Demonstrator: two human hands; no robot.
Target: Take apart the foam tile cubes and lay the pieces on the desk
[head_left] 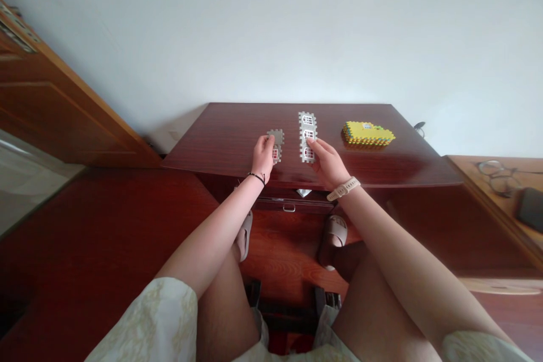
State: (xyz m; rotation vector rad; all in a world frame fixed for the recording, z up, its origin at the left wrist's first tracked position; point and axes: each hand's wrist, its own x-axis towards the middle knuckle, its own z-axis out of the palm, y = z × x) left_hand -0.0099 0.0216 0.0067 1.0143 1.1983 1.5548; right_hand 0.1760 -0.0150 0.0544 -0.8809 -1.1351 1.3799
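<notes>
My left hand [263, 155] pinches a small grey toothed-edge puzzle panel [276, 137], whose lower part has a red window with a white frame. In my right hand [326, 159] is a longer grey puzzle panel [307, 121] with toothed edges and several white-framed arched windows in a column. Thumb and fingers grip its lower right side. The two panels are held apart, side by side, above the dark red-brown table [237, 124]. Parts of both panels are hidden behind my fingers.
A stack of yellow toothed-edge panels [367, 132] lies on the table's right side. A drawer with a metal handle [289, 208] is below the front edge. Glasses [500, 178] and a dark object [530, 208] rest on the wooden surface at right. A wooden door [63, 102] stands left.
</notes>
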